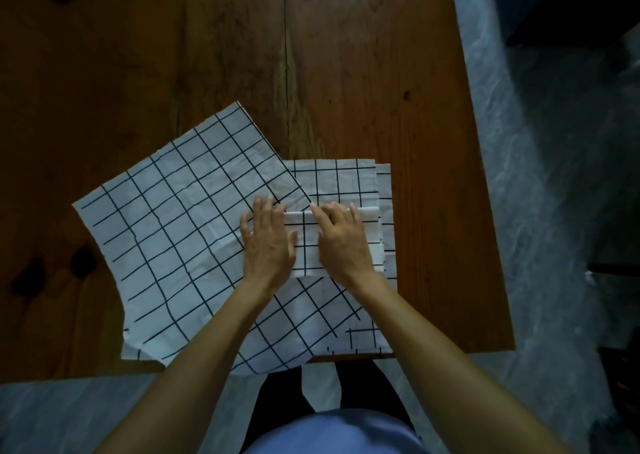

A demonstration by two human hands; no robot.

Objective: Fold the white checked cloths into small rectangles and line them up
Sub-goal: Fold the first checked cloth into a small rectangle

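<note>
A large white checked cloth (180, 231) lies spread flat and turned at an angle on the wooden table (381, 72); its near corner hangs over the front edge. At its right, a folded cloth (304, 242) rests on top of other checked cloths (349, 179) stacked squarely. My left hand (268, 245) presses flat on the folded cloth's left end. My right hand (341, 238) lies on its right part, fingertips at the far folded edge. Whether the fingers pinch that edge is unclear.
The table's right edge (485, 193) runs close beside the stacked cloths, with grey floor (554, 211) beyond. The front edge (450, 351) is near my body. Bare wood extends behind and to the left of the cloths.
</note>
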